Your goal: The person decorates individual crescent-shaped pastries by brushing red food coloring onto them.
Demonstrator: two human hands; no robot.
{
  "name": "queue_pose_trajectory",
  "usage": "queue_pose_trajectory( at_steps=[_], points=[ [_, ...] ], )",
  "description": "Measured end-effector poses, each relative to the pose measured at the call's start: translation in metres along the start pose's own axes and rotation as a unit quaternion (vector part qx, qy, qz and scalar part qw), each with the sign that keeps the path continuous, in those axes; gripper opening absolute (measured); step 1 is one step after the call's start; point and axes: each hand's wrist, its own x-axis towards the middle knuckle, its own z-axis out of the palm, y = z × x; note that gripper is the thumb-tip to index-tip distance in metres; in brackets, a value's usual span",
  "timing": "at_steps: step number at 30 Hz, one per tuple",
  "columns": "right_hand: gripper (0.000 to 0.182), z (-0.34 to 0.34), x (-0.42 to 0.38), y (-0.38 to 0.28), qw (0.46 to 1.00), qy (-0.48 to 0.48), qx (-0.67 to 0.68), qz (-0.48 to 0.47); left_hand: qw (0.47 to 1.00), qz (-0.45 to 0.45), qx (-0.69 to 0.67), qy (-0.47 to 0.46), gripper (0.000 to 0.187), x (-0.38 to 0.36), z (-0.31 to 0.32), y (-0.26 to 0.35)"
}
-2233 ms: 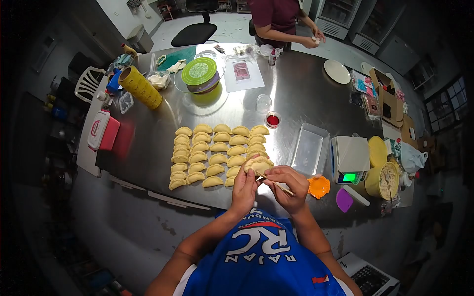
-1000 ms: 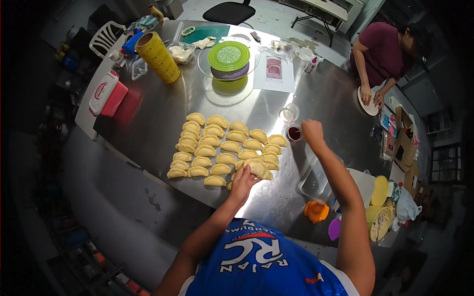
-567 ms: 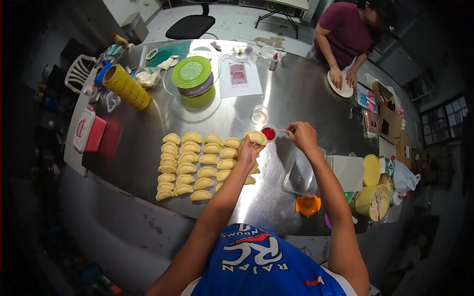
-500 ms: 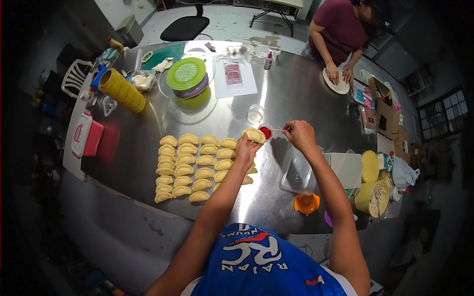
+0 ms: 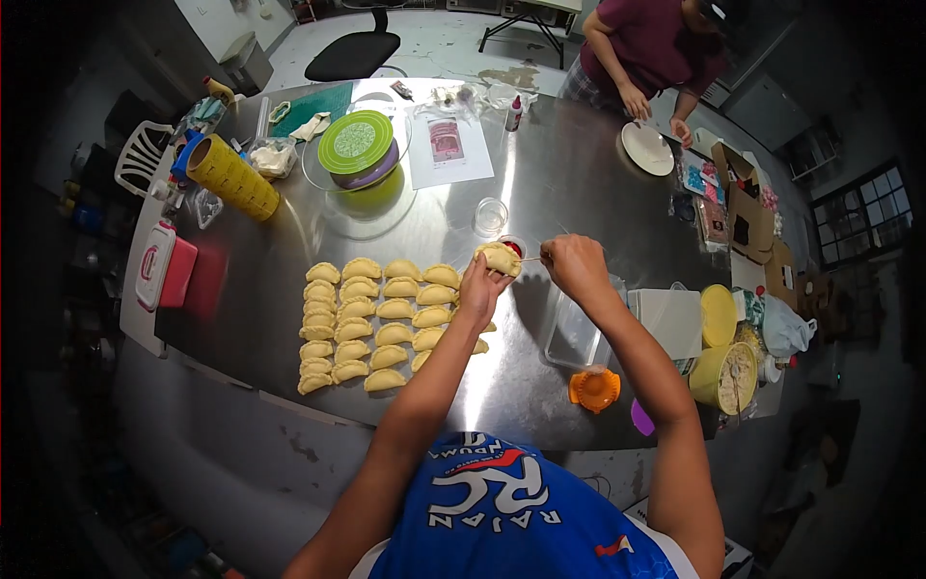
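Since 0.5 s ago, little is changed: pastry [image 5: 500, 258] is kept raised in the left hand [image 5: 479, 286], beside the red dish [image 5: 513, 247]. A thin stick [image 5: 531, 259] is pinched by the right hand [image 5: 573, 266], tip now at the pastry; brushing appears underway.

Orange press [image 5: 594, 389], yellow roll [image 5: 231, 178], white plate [image 5: 646, 148].
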Motion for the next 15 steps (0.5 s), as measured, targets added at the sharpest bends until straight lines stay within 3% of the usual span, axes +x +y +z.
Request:
queue_pose_trajectory(
  at_steps=[7,15],
  points=[
    [0.010,0.009,-0.004,-0.002,0.999,0.005,-0.030,-0.019,0.999,0.008,0.002,-0.041,0.038,-0.005,-0.005,-0.008],
    [0.010,0.007,-0.013,-0.008,0.998,0.030,-0.046,-0.044,0.999,0.013,0.039,-0.026,0.039,-0.020,0.000,-0.007]
  ],
)
